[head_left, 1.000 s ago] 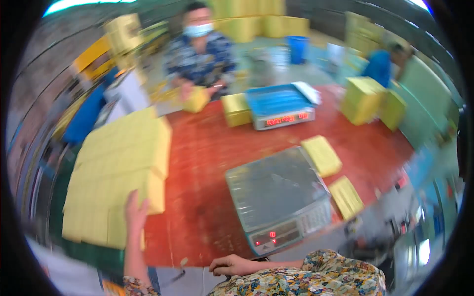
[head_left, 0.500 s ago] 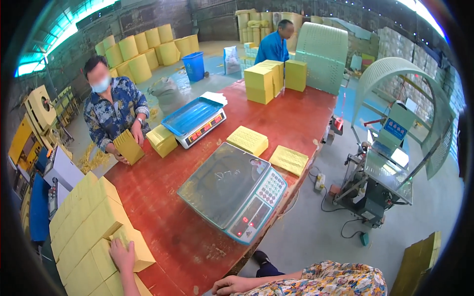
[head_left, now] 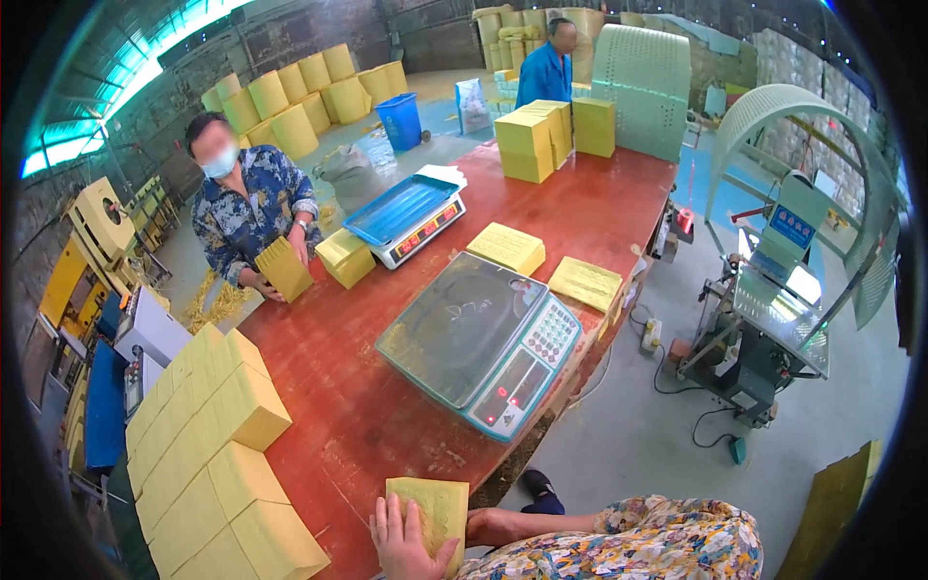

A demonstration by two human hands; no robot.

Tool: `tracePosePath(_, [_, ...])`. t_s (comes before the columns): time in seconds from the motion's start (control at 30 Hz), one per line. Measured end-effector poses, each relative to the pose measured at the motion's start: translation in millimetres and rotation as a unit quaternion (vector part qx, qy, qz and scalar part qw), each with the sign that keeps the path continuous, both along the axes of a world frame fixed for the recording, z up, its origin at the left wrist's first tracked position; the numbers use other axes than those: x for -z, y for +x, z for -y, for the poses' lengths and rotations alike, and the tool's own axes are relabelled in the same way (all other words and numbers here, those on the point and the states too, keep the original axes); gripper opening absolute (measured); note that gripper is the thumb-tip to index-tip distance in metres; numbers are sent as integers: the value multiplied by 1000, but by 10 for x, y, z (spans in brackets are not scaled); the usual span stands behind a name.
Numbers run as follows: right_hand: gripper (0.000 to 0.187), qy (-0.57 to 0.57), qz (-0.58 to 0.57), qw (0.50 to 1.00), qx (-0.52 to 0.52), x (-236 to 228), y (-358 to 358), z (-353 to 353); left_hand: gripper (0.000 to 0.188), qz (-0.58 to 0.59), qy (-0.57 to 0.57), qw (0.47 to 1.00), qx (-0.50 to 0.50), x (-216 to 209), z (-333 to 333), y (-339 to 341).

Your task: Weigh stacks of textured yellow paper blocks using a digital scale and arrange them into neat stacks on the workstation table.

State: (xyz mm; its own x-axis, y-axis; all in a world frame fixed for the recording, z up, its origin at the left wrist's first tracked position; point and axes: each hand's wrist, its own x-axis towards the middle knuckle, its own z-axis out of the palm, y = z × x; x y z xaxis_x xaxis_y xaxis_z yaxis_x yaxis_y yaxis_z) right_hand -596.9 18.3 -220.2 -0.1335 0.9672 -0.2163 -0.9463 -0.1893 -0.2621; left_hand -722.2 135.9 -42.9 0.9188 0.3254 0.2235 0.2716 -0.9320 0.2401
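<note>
Over the near edge of the red table I hold a stack of yellow paper (head_left: 443,505) with an embossed-looking face. My left hand (head_left: 411,539) lies across that face, thumb and fingers spread around it. At the stack's right side is my right hand (head_left: 488,527), its fingers hidden behind the paper. A flat scale (head_left: 464,329) with a grey plate and keypad sits beyond my hands. Many more yellow paper stacks (head_left: 217,425) stand in rows at the left, with a gap at their right edge.
Across the red table (head_left: 338,416), a masked person (head_left: 253,208) holds a yellow stack beside a blue-tray scale (head_left: 406,217). Two paper stacks (head_left: 507,248) lie past my scale. Another person (head_left: 546,68) stands at the far end. A machine with a curved guard (head_left: 773,300) stands right.
My left hand has taken a yellow stack from the left rows and brought it right, to my right hand. The view has shifted somewhat.
</note>
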Motion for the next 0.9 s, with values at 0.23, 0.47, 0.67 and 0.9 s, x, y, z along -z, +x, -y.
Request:
tracePosePath(0.23, [57,-41,74,996,-24,-498,95,51,53,47,-71,993,-83,22,-94,-112])
tracePosePath(0.47, [60,121,352,923,-100,-1004,635,-36,51,187,-376,897,-139,361,-456,-151])
tracePosePath(0.67, [41,196,581,789,24,-1509,1319,15,51,233,-416,873,-102,344,-350,739])
tracePosePath(0.9, [40,165,671,714,116,-1884,2458,457,52,324,-456,827,-54,411,-149,2582])
